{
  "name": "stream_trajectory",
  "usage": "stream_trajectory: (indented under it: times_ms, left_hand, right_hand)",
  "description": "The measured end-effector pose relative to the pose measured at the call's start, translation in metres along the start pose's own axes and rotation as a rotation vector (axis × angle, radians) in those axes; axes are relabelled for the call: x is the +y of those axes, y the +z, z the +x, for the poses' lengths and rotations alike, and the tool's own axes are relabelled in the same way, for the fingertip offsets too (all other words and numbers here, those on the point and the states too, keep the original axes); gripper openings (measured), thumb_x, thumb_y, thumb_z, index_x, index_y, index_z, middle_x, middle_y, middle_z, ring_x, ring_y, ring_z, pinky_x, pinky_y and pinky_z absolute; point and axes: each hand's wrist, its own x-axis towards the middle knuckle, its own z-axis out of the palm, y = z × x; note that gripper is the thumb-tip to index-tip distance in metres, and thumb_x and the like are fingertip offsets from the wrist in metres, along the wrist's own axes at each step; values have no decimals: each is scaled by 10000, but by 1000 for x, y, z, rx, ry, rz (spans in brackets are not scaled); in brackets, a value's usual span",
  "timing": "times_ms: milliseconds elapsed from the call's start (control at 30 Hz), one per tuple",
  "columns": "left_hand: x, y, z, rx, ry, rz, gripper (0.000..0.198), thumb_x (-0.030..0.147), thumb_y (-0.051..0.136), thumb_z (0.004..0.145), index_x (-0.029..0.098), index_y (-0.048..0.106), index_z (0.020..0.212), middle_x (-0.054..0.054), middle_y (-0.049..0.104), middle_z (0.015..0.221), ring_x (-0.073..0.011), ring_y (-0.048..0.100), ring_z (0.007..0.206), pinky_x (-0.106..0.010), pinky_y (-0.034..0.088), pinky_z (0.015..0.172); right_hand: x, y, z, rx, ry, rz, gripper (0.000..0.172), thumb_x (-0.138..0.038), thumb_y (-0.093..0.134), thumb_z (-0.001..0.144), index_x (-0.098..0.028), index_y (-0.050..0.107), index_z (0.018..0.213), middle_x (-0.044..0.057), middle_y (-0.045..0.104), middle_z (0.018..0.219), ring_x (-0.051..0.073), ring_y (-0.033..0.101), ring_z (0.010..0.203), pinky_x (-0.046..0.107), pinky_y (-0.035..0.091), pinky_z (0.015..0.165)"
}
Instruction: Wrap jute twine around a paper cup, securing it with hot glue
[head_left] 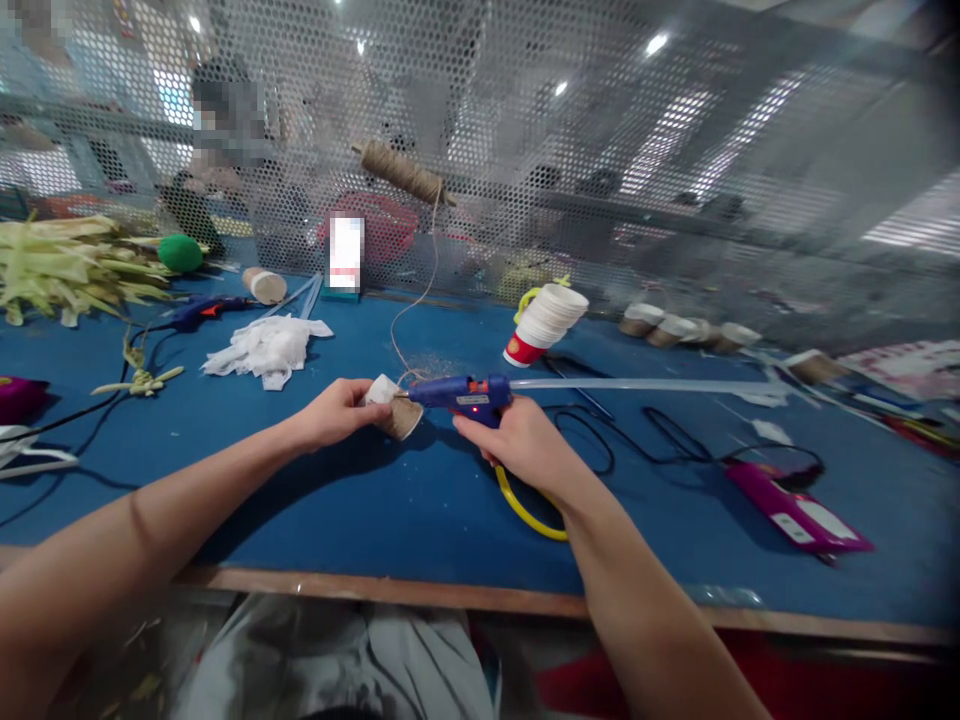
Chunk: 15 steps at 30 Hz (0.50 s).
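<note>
Fingers closed, my left hand [340, 411] holds a small paper cup [403, 416] that lies on its side and is partly wrapped in brown twine. My right hand [517, 438] grips a blue glue gun [472, 393] by its handle. The gun's nozzle points left and meets the cup near my left fingertips; whether it touches is too small to tell. A long clear glue stick [645, 384] runs out of the back of the gun to the right. From a twine spool [403, 172] on the mesh, a strand hangs down to the cup.
Stacked paper cups [546, 322] lean behind the gun. White cloth scraps [266, 348], a second glue gun [202, 312] and corn husks [71, 262] lie left. Rightward are a purple packet [799, 508], black cables and wrapped cups [660, 328]. A perforated screen [525, 150] stands behind.
</note>
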Motion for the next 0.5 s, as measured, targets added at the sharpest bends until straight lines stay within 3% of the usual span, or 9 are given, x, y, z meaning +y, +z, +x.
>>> stream_trajectory:
  times_ms: [500]
  left_hand:
    - [-2,-1,0,-48,34,46,306,344,546,689,87,574,853,-71,640,844,-183,575,771,-329,438,773]
  right_hand:
    - [3,0,-2,39,-130,-114,237,-281,505,710,-179,434,508,-16,484,441,114,449,466,239,359,495]
